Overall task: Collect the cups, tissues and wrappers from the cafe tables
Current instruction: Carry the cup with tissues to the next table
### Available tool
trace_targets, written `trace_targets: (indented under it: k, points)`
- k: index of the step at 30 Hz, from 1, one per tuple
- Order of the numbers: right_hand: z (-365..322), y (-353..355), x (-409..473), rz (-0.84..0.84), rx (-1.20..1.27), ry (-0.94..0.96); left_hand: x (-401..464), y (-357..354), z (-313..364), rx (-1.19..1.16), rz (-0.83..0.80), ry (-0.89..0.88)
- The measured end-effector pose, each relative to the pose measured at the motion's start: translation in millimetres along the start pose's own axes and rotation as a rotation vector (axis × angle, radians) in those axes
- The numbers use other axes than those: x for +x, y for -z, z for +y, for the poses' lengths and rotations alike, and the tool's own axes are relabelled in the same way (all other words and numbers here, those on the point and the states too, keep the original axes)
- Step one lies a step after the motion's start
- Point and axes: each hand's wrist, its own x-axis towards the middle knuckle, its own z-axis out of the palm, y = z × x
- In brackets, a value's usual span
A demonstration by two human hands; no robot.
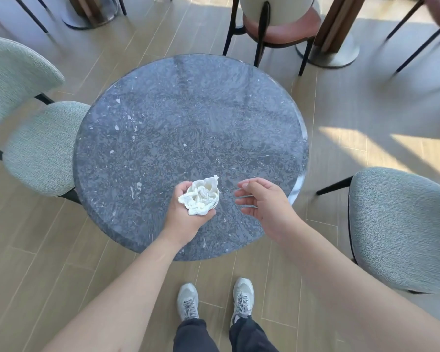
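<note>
Table edge: round grey marbled table [188, 123], near rim just ahead of 2 grey shoes [214, 301].
Open room: bare plank floor [328, 118] between table and 3 nearby chairs: green chair [36, 148] touching left rim, grey chair [401, 229] off right, pink chair [277, 24] beyond far rim.
Cup: white cup [215, 199] stuffed with crumpled white tissue [201, 196], above near part of table.
Left hand [186, 214]: curled around cup.
Right hand [262, 199]: just beside cup, apart, fingers loosely spread, holding nothing.
</note>
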Motion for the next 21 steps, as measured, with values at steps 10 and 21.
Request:
trace_targets:
  k: [10, 21]
  points:
    - [-26.3, 0.9, -20.6, -0.036, 0.029, 0.067, -9.9, 11.7, 53.9, -0.204, 0.086, 0.011]
    - [-65.9, -27.5, -51.2, -0.206, -0.004, 0.158, -41.6, 62.4, 146.3, -0.417, 0.175, -0.145]
